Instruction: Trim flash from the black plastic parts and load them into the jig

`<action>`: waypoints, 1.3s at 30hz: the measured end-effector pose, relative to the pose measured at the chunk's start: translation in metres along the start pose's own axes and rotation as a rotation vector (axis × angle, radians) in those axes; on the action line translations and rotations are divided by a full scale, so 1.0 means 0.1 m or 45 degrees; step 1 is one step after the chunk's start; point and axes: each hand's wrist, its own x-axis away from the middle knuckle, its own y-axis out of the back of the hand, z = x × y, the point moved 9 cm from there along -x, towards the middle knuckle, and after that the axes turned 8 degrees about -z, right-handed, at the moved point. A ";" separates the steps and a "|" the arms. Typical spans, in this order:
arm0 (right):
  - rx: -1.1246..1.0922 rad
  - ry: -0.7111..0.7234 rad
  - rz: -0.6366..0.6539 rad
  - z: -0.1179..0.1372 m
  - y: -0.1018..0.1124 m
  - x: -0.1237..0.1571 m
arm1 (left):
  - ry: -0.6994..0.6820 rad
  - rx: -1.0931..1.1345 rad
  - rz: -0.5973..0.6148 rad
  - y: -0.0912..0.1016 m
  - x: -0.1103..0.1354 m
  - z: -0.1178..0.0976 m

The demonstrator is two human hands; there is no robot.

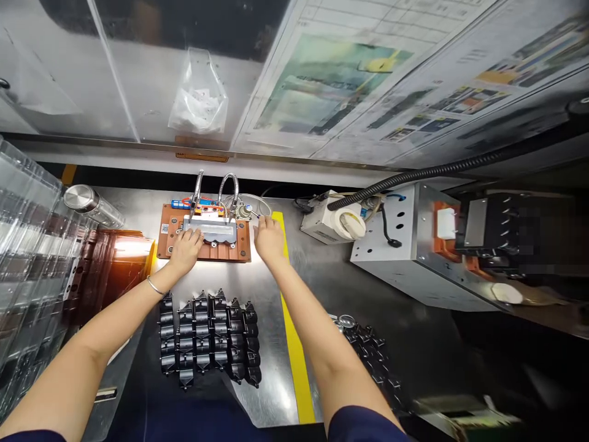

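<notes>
An orange-brown fixture plate (171, 228) lies at the back of the steel bench, with a clear grey block (212, 230) mounted on its top and two bent metal tubes (229, 184) rising behind it. My left hand (184, 250) rests on the front left edge of the block, fingers curled down onto it. My right hand (268, 238) is at the fixture's right edge, fingers pointing toward a small metal fitting (243, 213); its fingertips are hard to make out. Rows of black plastic parts (207, 337) lie on the bench between my forearms.
A yellow stripe (294, 344) runs down the bench. Stacked clear trays (27, 245) and a steel bottle (92, 205) stand at the left. A grey metal box (414, 258) with a corrugated hose and a white unit sit at the right. More black parts (372, 362) lie right of the stripe.
</notes>
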 end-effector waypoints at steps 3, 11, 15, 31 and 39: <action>-0.004 -0.110 0.031 -0.25 0.04 -0.27 | 0.006 0.002 0.005 -0.05 0.05 -0.02; -0.129 -0.059 0.177 -0.39 0.04 -0.84 | -0.010 -0.036 0.018 -0.07 0.08 -0.03; -0.102 -0.051 0.172 -0.29 0.07 -0.70 | 0.086 0.098 -0.057 0.08 0.05 0.05; -0.793 -0.233 0.263 0.46 0.17 1.60 | 0.555 0.518 -0.344 0.96 1.27 -0.08; -0.680 -0.021 0.715 1.81 0.38 2.58 | -0.237 0.281 -0.711 1.90 1.83 -0.79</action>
